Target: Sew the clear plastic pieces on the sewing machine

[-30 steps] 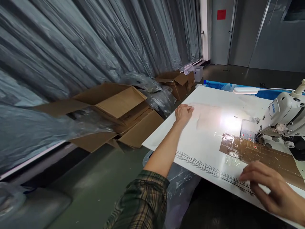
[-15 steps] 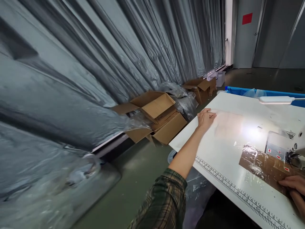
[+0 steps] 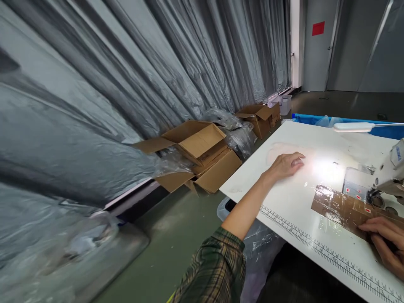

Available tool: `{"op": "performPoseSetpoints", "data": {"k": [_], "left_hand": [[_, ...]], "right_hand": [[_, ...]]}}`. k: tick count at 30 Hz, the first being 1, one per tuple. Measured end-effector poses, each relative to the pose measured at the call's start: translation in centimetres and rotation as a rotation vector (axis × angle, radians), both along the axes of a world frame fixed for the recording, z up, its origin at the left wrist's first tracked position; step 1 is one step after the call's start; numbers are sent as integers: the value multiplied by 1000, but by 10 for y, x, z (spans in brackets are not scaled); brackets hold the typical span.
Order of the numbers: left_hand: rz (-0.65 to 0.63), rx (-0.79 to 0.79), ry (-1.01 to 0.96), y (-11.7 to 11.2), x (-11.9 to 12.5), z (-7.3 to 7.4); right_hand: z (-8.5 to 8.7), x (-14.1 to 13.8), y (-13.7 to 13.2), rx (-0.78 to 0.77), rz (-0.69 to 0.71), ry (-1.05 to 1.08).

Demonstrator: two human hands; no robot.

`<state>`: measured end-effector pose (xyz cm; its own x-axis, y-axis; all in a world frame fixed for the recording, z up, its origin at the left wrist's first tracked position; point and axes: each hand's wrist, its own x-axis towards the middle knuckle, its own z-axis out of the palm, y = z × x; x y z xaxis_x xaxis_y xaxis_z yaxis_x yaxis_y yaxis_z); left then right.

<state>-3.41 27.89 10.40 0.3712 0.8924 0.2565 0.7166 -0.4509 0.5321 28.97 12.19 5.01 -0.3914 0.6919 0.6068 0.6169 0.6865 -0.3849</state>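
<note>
My left hand [image 3: 286, 163] lies palm down, fingers stretched, on a thin translucent sheet [image 3: 277, 150] on the white sewing table [image 3: 252, 176]. My right hand [image 3: 383, 242] rests flat at the right edge, fingers on the brown taped strip [image 3: 339, 206] that runs toward the sewing machine [image 3: 389, 174]. A printed ruler [image 3: 303, 237] runs along the table's near edge. Bright lamp glare falls between the two hands.
Open cardboard boxes [image 3: 198, 155] and clear plastic bags [image 3: 240, 136] sit on the green floor beside a grey plastic curtain [image 3: 126, 75]. A slim lamp [image 3: 353, 126] reaches over the table. A blue bin edge [image 3: 315, 118] shows behind it. A plastic-lined bin [image 3: 252, 244] stands under the table.
My left hand has slid the translucent sheet from the table's far left edge toward the middle. My right hand has moved up onto the brown strip. The view has swung left, then slightly back.
</note>
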Motion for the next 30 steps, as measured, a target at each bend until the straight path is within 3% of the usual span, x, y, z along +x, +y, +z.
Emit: {"op": "performPoseSetpoints", "data": {"k": [3,5,6,8,11,13,16,21,25,30], "left_hand": [[-447,-174,-105,-39,40,6],[-725,-286,-140,-70,61,11],[-817,-317,-158,-83,68,14],[-885,-380,-200,-100,74,23],[-772,-440,-191,-93,69,34],[-658,-358,-44,-69,65,37],[-457,-139,165,-20,71,34],[-160,-99,-54,55,108,14],[-207,-183,-139,86,126,-1],[-307,-294,-101,97,124,-9]], "right_hand": [[21,-13,-10,5,-43,15],[30,-20,-20,-84,-34,11],[33,-22,-24,-171,-17,17],[35,-25,-32,-452,6,57],[35,-19,-34,-986,42,204],[35,-10,-26,-1172,20,310],[40,3,-7,-1181,-87,319],[42,9,13,-1270,-113,276],[30,8,11,-1252,-164,298],[23,10,6,-1209,-206,298]]}}
